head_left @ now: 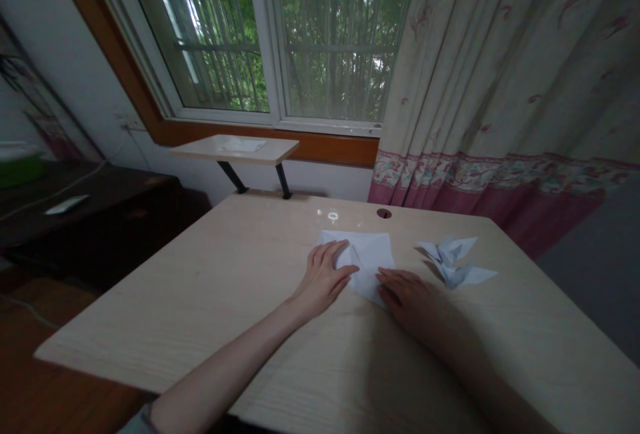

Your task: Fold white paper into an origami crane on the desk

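A white sheet of paper [367, 254], partly folded, lies flat on the pale wooden table [210, 301]. My left hand [325, 277] rests palm down on the sheet's left part, fingers spread and pressing it. My right hand [407, 294] lies flat on the sheet's lower right corner, fingertips pointing left toward the other hand. Neither hand grips the paper. To the right of both hands sits a folded white paper figure [455, 261] with pointed wings, untouched.
A round cable hole [384, 213] is near the table's far edge. A small raised shelf [235, 149] stands behind the table under the window. A floral curtain [500, 87] hangs at right. A dark cabinet [90, 214] stands at left.
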`<state>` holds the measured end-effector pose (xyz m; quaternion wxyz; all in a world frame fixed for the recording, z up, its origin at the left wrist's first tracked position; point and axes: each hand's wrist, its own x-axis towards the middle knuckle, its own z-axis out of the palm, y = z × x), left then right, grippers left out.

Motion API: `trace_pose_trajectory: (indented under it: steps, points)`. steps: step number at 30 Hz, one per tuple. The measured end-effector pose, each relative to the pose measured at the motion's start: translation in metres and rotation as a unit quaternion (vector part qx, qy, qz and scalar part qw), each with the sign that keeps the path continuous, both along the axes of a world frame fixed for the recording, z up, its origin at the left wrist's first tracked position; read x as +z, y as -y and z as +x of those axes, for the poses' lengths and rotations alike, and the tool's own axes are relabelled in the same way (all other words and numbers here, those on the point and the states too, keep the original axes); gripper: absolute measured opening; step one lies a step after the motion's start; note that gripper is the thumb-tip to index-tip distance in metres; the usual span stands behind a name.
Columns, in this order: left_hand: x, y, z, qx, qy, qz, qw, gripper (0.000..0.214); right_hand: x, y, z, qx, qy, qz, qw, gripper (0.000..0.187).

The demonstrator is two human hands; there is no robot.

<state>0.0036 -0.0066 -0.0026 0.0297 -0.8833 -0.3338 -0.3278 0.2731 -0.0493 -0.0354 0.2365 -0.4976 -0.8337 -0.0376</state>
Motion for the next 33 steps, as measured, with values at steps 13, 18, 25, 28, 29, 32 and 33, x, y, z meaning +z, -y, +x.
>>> trace_pose_trajectory:
  steps: [13, 18, 25, 28, 29, 32, 33]
  points:
    - [-0.001, -0.004, -0.001, -0.013, 0.02, -0.03, 0.999, 0.032, 0.006, 0.003, -0.002, 0.023, 0.018, -0.011, 1.0, 0.043]
    - [-0.003, -0.005, -0.002, -0.018, 0.023, -0.056, 0.998, 0.035, 0.006, 0.006, -0.006, 0.043, 0.022, -0.029, 0.998, 0.044]
    - [-0.004, -0.004, -0.003, -0.048, 0.011, -0.11, 0.993, 0.041, 0.013, 0.01, -0.009, 0.035, 0.062, -0.002, 0.997, 0.039]
    - [0.0, -0.002, -0.003, -0.056, -0.001, -0.122, 0.991, 0.037, 0.018, 0.011, -0.009, 0.041, 0.083, 0.004, 0.996, 0.035]
    - [0.001, -0.001, -0.003, -0.06, -0.003, -0.125, 0.99, 0.034, 0.02, 0.012, -0.009, 0.042, 0.089, 0.006, 0.995, 0.034]
    - [0.006, 0.0, -0.003, -0.078, -0.01, -0.13, 0.988, 0.026, 0.022, 0.013, -0.009, 0.044, 0.101, 0.01, 0.994, 0.032]
    - [0.007, 0.001, -0.003, -0.084, -0.012, -0.128, 0.988, 0.024, 0.022, 0.013, -0.009, 0.045, 0.101, 0.011, 0.994, 0.032]
